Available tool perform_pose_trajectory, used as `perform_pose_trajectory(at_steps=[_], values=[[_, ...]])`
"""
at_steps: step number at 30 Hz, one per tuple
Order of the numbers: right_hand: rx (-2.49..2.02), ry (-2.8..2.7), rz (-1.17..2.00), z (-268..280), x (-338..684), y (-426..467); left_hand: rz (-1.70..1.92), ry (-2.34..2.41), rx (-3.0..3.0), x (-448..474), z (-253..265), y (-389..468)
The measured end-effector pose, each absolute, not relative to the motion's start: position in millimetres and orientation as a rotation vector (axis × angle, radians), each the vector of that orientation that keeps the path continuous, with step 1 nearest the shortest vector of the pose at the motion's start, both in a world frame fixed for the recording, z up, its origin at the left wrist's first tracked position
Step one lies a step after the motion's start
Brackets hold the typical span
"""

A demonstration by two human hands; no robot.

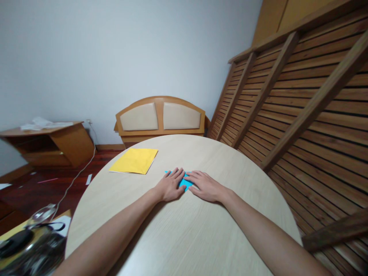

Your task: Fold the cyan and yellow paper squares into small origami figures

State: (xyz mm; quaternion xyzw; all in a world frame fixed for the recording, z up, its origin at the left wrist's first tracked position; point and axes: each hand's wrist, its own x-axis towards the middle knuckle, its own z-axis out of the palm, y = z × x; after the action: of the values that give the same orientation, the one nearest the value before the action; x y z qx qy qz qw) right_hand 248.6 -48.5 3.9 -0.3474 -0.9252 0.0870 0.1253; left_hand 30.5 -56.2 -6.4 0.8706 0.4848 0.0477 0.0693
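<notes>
A small piece of blue paper (186, 184) lies on the round table, pointed at its near end and at its far left corner. My left hand (171, 186) rests flat over its left part, fingers stretched out and pointing away from me. On its right part lies my right hand (204, 185), also flat, with the fingers reaching to the left. Both hands press down on the paper without gripping it. Much of the paper is hidden under them, so I cannot tell its full shape.
The pale round table (184, 237) carries a yellow sheet stack (135, 160) at the far left. A wooden headboard (161, 117) stands behind it. Slatted wooden panels (276, 99) lean along the right. Left are a low cabinet (66, 145), a cable (77, 174) and a cluttered black item (17, 243).
</notes>
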Motion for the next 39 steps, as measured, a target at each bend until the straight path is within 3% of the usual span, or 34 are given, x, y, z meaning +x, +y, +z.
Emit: perform_pose_trajectory(at_steps=[10,19,24,31,39], values=[[-1.061,-2.727,0.354,3.9,246.8,-50.7,0.081,1.774,2.465,16.4,-13.5,-41.3],[-1.076,-2.717,0.388,7.0,247.4,-51.9,0.388,2.128,2.389,-10.6,-15.7,-25.2],[-1.09,-2.719,0.378,1.5,248.4,-49.6,0.621,1.806,2.518,7.0,-9.6,-37.6],[-1.098,-2.708,0.399,-3.2,249.5,-45.6,0.279,1.58,2.566,31.1,-13.9,-56.0],[-1.24,-2.624,0.352,-3.0,240.9,-47.1,0.275,1.602,2.553,29.5,-9.0,-57.4]])
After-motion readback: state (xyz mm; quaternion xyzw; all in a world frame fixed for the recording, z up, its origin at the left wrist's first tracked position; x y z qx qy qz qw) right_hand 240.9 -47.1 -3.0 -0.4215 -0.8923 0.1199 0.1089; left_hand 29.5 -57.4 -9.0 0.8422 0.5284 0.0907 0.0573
